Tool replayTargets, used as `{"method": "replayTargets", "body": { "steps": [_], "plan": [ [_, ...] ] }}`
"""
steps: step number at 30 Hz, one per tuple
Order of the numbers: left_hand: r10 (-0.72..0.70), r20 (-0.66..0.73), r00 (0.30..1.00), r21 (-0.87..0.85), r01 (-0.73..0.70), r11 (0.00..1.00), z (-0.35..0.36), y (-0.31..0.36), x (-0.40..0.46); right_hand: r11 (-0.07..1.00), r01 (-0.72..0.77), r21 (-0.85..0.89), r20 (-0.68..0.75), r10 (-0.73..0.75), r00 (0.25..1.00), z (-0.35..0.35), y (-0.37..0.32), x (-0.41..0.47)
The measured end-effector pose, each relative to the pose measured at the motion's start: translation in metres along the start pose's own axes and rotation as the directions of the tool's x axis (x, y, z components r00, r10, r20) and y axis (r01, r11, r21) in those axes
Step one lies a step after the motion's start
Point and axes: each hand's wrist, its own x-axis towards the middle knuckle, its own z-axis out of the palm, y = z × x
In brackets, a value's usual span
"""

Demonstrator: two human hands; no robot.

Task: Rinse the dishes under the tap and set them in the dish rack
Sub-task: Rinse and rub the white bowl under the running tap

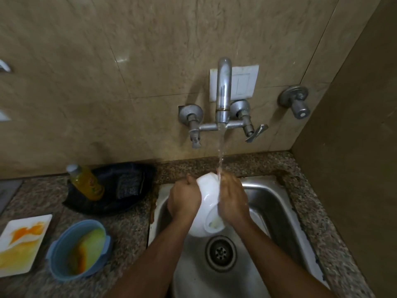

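Note:
A white bowl (pixel 208 197) is held tilted over the steel sink (pixel 279 211), its base ring turned toward me. My left hand (pixel 184 200) grips its left rim. My right hand (pixel 233 201) presses against its right side. Water runs from the chrome tap (pixel 223 91) and lands where the bowl's top edge meets my right hand. On the counter to the left sit a blue bowl (pixel 79 249) smeared with orange and green residue and a white square plate (pixel 22 244) with orange stains. No dish rack is in view.
A yellow dish-soap bottle (pixel 87 181) and a scrub pad (pixel 129 184) lie in a black tray (pixel 111 203) at the back left. The sink drain (pixel 221 253) is open below the bowl. Tap valves (pixel 253 132) jut from the tiled wall; a side wall stands at right.

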Motion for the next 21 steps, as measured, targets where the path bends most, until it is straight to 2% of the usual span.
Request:
{"method": "replayTargets", "body": {
  "steps": [1,2,4,5,6,7,8,9,12,13,14,15,16,17,19,20,21],
  "plan": [
    [-0.022,0.004,1.0,-0.019,0.023,1.0,0.001,-0.003,0.0,1.0,-0.014,-0.028,-0.028,0.014,1.0,0.005,-0.004,0.0],
    [-0.046,0.008,0.999,-0.047,0.047,0.998,0.002,-0.005,0.001,0.994,0.065,-0.087,-0.022,-0.067,0.998,0.009,-0.013,-0.005],
    [-0.062,0.016,0.998,-0.076,0.063,0.995,0.002,-0.006,0.002,0.937,0.315,-0.148,0.096,-0.304,0.948,0.019,-0.014,-0.016],
    [-0.056,0.006,0.998,-0.068,0.056,0.996,0.002,-0.008,0.002,0.932,0.342,-0.119,0.126,-0.327,0.937,0.019,-0.006,-0.014],
    [-0.045,-0.01,0.999,-0.054,0.044,0.998,0.001,-0.009,0.0,0.971,0.233,-0.056,0.117,-0.225,0.967,0.015,0.002,-0.009],
    [-0.028,-0.032,0.999,-0.053,0.026,0.998,0.0,-0.011,-0.001,0.998,0.062,0.027,0.069,-0.064,0.996,0.009,0.005,-0.005],
    [-0.023,-0.049,0.999,-0.067,0.02,0.998,-0.001,-0.011,-0.003,0.997,-0.065,0.047,0.037,0.063,0.997,0.01,0.009,-0.002],
    [-0.026,-0.054,0.998,-0.09,0.021,0.996,-0.001,-0.013,-0.004,0.994,-0.1,0.033,0.025,0.1,0.995,0.012,0.005,-0.003],
    [-0.056,-0.039,0.998,-0.138,0.05,0.989,-0.001,-0.015,-0.001,0.969,0.221,-0.11,0.076,-0.213,0.974,0.015,-0.007,-0.017],
    [-0.05,-0.044,0.998,-0.123,0.044,0.991,-0.002,-0.014,-0.002,0.976,0.207,-0.061,0.102,-0.2,0.974,0.013,0.0,-0.015],
    [-0.042,-0.053,0.998,-0.109,0.036,0.993,-0.002,-0.013,-0.004,0.994,0.108,0.01,0.092,-0.109,0.99,0.012,0.006,-0.01],
    [-0.03,-0.064,0.997,-0.11,0.023,0.994,-0.001,-0.014,-0.004,0.998,-0.019,0.055,0.047,0.016,0.999,0.01,0.007,-0.008],
    [-0.035,-0.068,0.997,-0.13,0.026,0.991,-0.001,-0.014,-0.004,0.997,-0.069,0.043,-0.005,0.069,0.998,0.008,0.004,-0.007],
    [-0.051,-0.071,0.996,-0.162,0.039,0.986,-0.001,-0.015,-0.003,0.999,-0.043,0.026,-0.03,0.044,0.999,0.009,-0.005,-0.01],
    [-0.071,-0.072,0.995,-0.221,0.054,0.974,-0.001,-0.016,-0.002,0.986,0.14,-0.089,0.011,-0.14,0.99,0.015,-0.01,-0.019],
    [-0.068,-0.07,0.995,-0.234,0.049,0.971,-0.002,-0.018,-0.003,0.987,0.138,-0.086,0.042,-0.135,0.99,0.017,-0.001,-0.017],
    [-0.059,-0.066,0.996,-0.243,0.042,0.969,-0.002,-0.019,-0.004,1.0,-0.006,0.014,0.046,0.005,0.999,0.014,0.004,-0.012]
  ]
}}
